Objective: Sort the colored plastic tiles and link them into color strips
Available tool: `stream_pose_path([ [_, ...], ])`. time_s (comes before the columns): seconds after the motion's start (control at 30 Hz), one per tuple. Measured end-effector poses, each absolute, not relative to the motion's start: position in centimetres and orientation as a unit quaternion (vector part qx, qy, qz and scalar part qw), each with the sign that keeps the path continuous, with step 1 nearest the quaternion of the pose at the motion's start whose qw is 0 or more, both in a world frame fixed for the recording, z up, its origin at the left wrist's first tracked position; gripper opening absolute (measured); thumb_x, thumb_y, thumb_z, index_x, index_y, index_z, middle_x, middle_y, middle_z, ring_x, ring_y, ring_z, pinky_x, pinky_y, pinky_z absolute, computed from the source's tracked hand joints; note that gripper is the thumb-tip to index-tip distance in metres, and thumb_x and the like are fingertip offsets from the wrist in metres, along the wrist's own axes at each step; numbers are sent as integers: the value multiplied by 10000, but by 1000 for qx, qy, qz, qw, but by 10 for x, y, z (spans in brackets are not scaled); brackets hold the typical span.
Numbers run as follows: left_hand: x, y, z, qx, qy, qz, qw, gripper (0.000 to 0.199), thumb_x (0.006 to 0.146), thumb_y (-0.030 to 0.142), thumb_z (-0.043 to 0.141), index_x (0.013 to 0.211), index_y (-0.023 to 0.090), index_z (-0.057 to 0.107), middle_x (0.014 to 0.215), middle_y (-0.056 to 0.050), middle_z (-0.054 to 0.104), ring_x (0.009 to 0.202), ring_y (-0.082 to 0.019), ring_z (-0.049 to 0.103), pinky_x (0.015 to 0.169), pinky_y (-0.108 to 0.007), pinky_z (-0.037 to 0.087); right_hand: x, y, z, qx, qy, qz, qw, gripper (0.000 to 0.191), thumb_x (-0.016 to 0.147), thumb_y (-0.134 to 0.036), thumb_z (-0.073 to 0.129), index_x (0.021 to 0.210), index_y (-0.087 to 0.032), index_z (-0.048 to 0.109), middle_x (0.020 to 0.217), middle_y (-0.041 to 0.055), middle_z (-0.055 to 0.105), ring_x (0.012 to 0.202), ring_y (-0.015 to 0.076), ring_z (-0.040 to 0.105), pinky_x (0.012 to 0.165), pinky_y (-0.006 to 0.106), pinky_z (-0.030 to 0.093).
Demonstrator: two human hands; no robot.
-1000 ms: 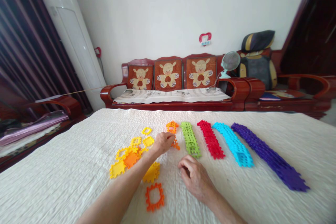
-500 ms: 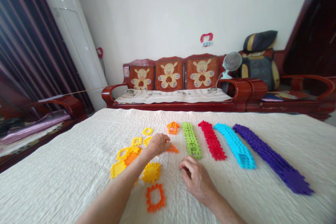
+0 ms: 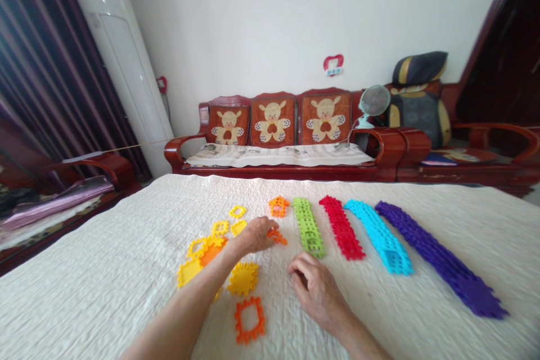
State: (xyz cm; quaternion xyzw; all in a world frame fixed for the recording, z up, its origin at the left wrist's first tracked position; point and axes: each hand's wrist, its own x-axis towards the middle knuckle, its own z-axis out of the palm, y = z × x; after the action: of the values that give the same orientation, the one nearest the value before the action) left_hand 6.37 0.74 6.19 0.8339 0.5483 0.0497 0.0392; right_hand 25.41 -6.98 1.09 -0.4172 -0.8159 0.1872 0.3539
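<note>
The left hand [image 3: 258,234] is low over the surface [image 3: 105,253], its back turned up and its fingers bent at the edge of an orange piece [image 3: 277,237]; the hand covers part of that piece, so I cannot tell whether it grips it or only touches it. Just beyond this hand and a little to its right lie joined orange pieces [image 3: 279,202]. To its left, partly behind the forearm, are a small yellow frame [image 3: 243,214], more yellow pieces and a solid orange piece [image 3: 212,253]. On its near side lies a solid yellow piece [image 3: 243,278], which is also left of the right hand [image 3: 313,284]. That hand rests with its fingers loosely curled towards the thumb, a dark hollow between them; whether anything is inside cannot be told. An orange frame [image 3: 238,320] lies to its left, nearer the person. Just beyond its knuckles is the near end of a green strip [image 3: 307,224]. Further to its right, a red strip [image 3: 342,229], a light blue strip [image 3: 377,230] and a purple strip [image 3: 436,256] fan outward, the purple one farthest from the hand.
</note>
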Motion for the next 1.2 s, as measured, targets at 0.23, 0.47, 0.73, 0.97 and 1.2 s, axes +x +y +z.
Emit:
stream_pose_path([
  [0.23, 75, 39, 54, 788, 598, 145, -6, 533, 760, 223, 513, 1288, 198, 442, 1095, -90, 575, 998, -211, 556, 843, -308, 448, 255, -70, 13, -424, -816, 183, 348, 192, 780, -73, 415, 770, -193, 564, 824, 22, 561, 806, 146, 532, 716, 260, 391],
  [0.47, 79, 52, 42, 786, 593, 176, -25, 532, 766, 216, 496, 1295, 205, 432, 1065, -85, 567, 1009, -214, 534, 844, -310, 451, 255, -70, 13, -424, -816, 181, 349, 192, 775, -62, 413, 766, -192, 554, 828, 22, 559, 809, 144, 523, 720, 262, 385],
  [0.73, 74, 45, 51, 797, 587, 145, 3, 520, 747, 222, 511, 1265, 185, 489, 1080, -99, 594, 1002, -217, 567, 849, -304, 451, 255, -70, 13, -419, -818, 180, 351, 181, 778, -74, 419, 757, -191, 556, 817, 26, 561, 808, 147, 528, 709, 262, 393],
  [0.97, 39, 24, 86, 810, 584, 33, 44, 462, 687, 204, 545, 1145, 232, 602, 1030, -69, 644, 935, -215, 597, 804, -293, 457, 255, -68, 12, -411, -818, 189, 357, 171, 787, -97, 429, 761, -196, 566, 814, 27, 564, 794, 151, 529, 710, 272, 397],
  [1.2, -7, -6, 101, 806, 586, 42, 75, 378, 713, 334, 568, 1069, 227, 633, 1000, -49, 652, 879, -183, 599, 765, -268, 450, 256, -66, 10, -406, -817, 197, 359, 174, 792, -111, 425, 765, -197, 573, 808, 26, 568, 767, 147, 531, 693, 267, 399],
])
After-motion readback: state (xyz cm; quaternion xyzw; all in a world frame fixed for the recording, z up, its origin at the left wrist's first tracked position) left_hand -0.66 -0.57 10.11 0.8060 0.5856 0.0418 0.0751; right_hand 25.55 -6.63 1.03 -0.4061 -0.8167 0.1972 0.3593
